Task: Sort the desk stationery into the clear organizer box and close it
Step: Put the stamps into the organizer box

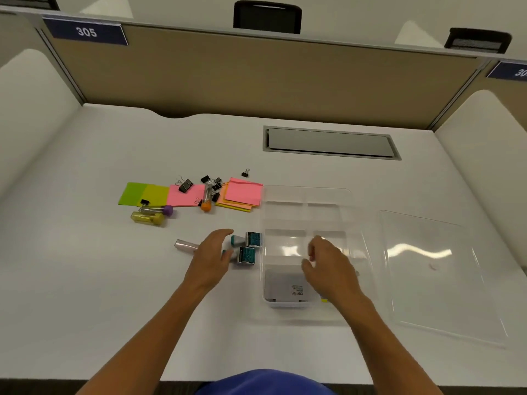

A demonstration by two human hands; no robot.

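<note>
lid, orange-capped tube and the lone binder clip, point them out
lid [439,275]: head view, middle of the clear panel
orange-capped tube [206,206]: head view, orange cap
lone binder clip [244,174]: head view, black body

Two teal stamps [248,246], four capped tubes [206,198], roughly seven black binder clips [185,186], one clear organizer box [308,195] and one detached lid [436,275] are counted on the desk [85,280].
</note>
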